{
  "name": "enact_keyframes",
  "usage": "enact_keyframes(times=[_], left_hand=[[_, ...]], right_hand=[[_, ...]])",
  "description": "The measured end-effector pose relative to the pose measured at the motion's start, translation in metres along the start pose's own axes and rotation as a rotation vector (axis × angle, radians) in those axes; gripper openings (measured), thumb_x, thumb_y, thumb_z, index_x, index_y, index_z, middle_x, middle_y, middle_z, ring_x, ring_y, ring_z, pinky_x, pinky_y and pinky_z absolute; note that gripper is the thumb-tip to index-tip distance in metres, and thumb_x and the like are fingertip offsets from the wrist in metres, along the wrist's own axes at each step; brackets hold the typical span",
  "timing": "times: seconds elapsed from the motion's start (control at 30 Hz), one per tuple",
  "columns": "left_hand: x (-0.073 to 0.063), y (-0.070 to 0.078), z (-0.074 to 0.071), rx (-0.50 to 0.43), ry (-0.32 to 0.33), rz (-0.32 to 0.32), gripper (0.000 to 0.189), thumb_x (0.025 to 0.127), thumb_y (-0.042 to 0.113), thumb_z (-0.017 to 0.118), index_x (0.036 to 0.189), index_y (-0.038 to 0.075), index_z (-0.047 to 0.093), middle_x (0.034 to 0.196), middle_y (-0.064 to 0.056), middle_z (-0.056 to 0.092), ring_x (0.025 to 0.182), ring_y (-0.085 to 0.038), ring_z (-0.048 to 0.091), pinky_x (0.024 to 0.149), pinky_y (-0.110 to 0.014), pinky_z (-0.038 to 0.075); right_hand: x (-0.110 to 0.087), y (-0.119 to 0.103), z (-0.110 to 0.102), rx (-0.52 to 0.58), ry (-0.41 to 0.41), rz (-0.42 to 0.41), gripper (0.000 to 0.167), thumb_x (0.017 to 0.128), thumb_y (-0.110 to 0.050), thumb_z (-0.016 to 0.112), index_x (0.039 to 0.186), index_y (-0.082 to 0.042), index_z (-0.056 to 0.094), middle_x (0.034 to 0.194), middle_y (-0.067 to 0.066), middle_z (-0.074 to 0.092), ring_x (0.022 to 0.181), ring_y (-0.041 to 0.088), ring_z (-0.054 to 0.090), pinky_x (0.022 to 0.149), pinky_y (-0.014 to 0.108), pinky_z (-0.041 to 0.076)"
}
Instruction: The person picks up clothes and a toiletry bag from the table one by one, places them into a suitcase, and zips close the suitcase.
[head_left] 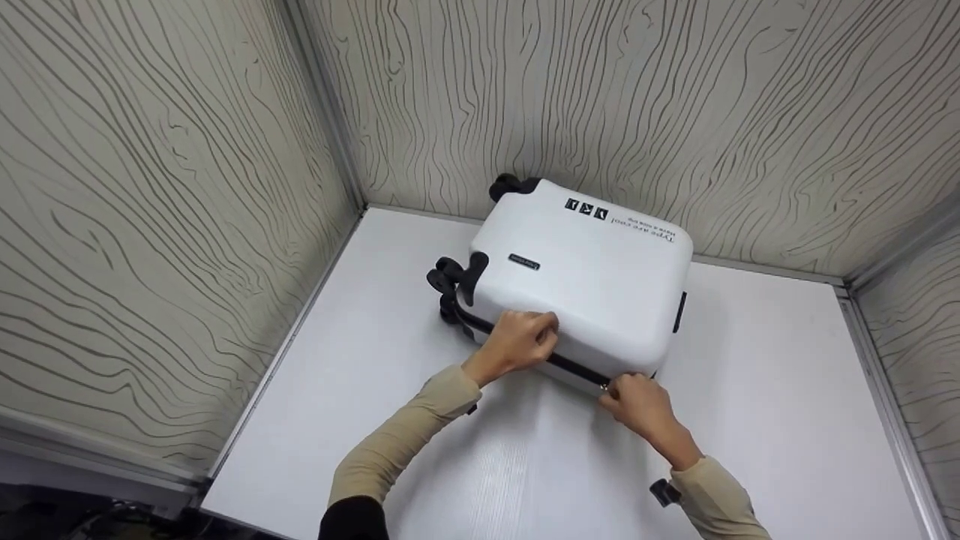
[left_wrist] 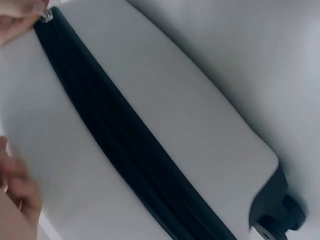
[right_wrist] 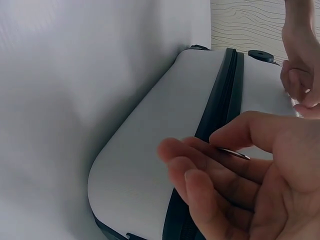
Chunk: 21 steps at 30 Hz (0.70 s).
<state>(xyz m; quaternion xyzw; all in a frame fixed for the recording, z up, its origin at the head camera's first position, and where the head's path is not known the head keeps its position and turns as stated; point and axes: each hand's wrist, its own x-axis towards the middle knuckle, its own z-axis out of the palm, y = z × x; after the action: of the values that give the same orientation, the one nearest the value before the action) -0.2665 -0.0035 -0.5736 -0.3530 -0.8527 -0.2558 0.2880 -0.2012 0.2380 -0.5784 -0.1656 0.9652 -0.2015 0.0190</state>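
A white hard-shell suitcase [head_left: 585, 285] lies on its broad side, its black zipper band [left_wrist: 115, 115] facing me. At the band's right part my right hand [head_left: 641, 405] pinches a small metal zipper pull [right_wrist: 236, 153] between thumb and fingers. The slider [left_wrist: 47, 16] shows beside those fingertips in the left wrist view. My left hand [head_left: 519, 341] is at the suitcase's front upper edge, left of the right hand. Its fingers are loosely bent with nothing visible in them; whether they touch the shell is unclear.
Black wheels [head_left: 444, 276] stick out at the suitcase's left end, and a black side handle [head_left: 680, 312] at its right. The suitcase lies on a white tabletop [head_left: 360, 315], near a wood-grain patterned back panel [head_left: 600, 97]. A similar panel [head_left: 150, 187] stands at the left.
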Motion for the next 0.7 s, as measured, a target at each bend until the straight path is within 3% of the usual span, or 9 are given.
enact_keyframes(times=[0.13,0.27,0.37,0.47,0.6,0.7], left_hand=[[-0.001,-0.014,-0.007,0.062,0.164,-0.060,0.006,0.077,0.007,0.064,0.076,0.013,0.064,0.060,0.004,0.059,0.049,-0.010,0.052,0.046,-0.027,0.042],[0.000,-0.025,-0.014,0.166,0.261,-0.123,0.005,0.076,0.008,0.066,0.078,0.012,0.066,0.069,0.002,0.064,0.060,-0.016,0.057,0.059,-0.030,0.046],[0.000,-0.031,-0.018,0.230,0.272,-0.202,0.005,0.079,0.012,0.064,0.084,0.012,0.067,0.078,-0.001,0.062,0.072,-0.021,0.055,0.071,-0.036,0.043],[-0.001,-0.036,-0.021,0.258,0.273,-0.314,0.009,0.085,0.016,0.062,0.089,0.012,0.068,0.084,-0.005,0.055,0.080,-0.025,0.049,0.075,-0.041,0.036],[-0.004,-0.043,-0.023,0.246,0.278,-0.437,0.014,0.088,0.018,0.060,0.098,0.010,0.067,0.098,-0.010,0.052,0.092,-0.027,0.047,0.084,-0.046,0.035],[-0.006,-0.048,-0.026,0.206,0.245,-0.500,0.022,0.091,0.020,0.059,0.108,0.008,0.065,0.112,-0.014,0.053,0.104,-0.030,0.048,0.094,-0.049,0.035]], right_hand=[[0.000,0.001,0.000,0.006,-0.010,0.003,0.037,0.081,-0.010,0.071,0.051,-0.016,0.050,0.046,-0.010,0.052,0.044,0.009,0.049,0.044,0.031,0.038],[-0.001,0.002,0.001,0.009,-0.017,0.009,0.039,0.082,-0.010,0.071,0.050,-0.016,0.049,0.046,-0.010,0.052,0.044,0.010,0.049,0.044,0.031,0.038],[0.000,0.002,0.001,0.010,-0.017,0.011,0.039,0.082,-0.010,0.071,0.051,-0.016,0.049,0.046,-0.010,0.052,0.044,0.009,0.049,0.044,0.031,0.038],[0.000,0.001,0.001,0.012,-0.015,0.011,0.038,0.082,-0.010,0.071,0.051,-0.016,0.050,0.047,-0.010,0.053,0.044,0.009,0.049,0.044,0.030,0.038],[-0.001,0.001,0.001,0.016,-0.010,0.006,0.037,0.083,-0.011,0.071,0.052,-0.016,0.052,0.047,-0.010,0.053,0.044,0.009,0.049,0.044,0.031,0.038],[-0.001,0.001,0.001,0.018,-0.014,0.010,0.037,0.086,-0.011,0.070,0.053,-0.016,0.053,0.047,-0.010,0.054,0.045,0.010,0.049,0.044,0.032,0.039]])
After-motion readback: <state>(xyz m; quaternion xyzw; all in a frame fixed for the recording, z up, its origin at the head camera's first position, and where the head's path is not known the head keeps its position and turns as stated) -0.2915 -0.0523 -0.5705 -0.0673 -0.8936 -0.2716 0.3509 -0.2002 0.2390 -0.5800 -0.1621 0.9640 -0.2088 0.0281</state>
